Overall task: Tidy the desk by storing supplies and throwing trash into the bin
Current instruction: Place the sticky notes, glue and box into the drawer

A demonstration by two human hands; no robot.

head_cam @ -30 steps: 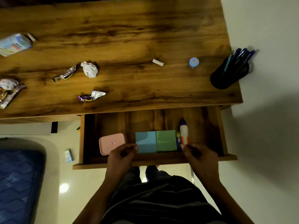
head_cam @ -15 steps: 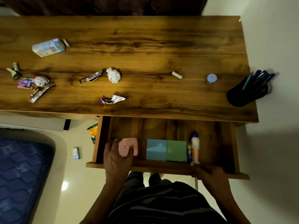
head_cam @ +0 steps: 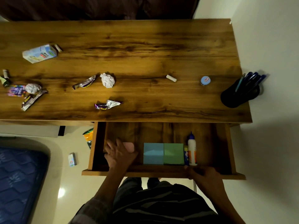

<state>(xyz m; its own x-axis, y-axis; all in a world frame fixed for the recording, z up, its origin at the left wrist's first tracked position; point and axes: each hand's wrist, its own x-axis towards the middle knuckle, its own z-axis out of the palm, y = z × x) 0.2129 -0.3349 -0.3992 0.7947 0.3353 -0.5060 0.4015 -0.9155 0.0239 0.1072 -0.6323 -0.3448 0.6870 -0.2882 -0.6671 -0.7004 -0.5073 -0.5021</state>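
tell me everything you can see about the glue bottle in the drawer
The glue bottle is a slim white plastic bottle with a dark blue pointed cap and an orange-printed label. It lies flat on the floor of the open wooden drawer, cap pointing toward the desk, base at the drawer's front wall. A small blue and yellow item lies against its left side. The right hand grips the drawer front just below it, apparently not touching it.

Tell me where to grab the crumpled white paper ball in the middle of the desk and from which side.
Take the crumpled paper ball from above, fingers pinching its left and right flanks. It is roughly round with no handle or edge, so any opposite pair of sides works, and it probably squashes into a firm hold. The wrapper lies just to its left, so keep that finger close to the ball.
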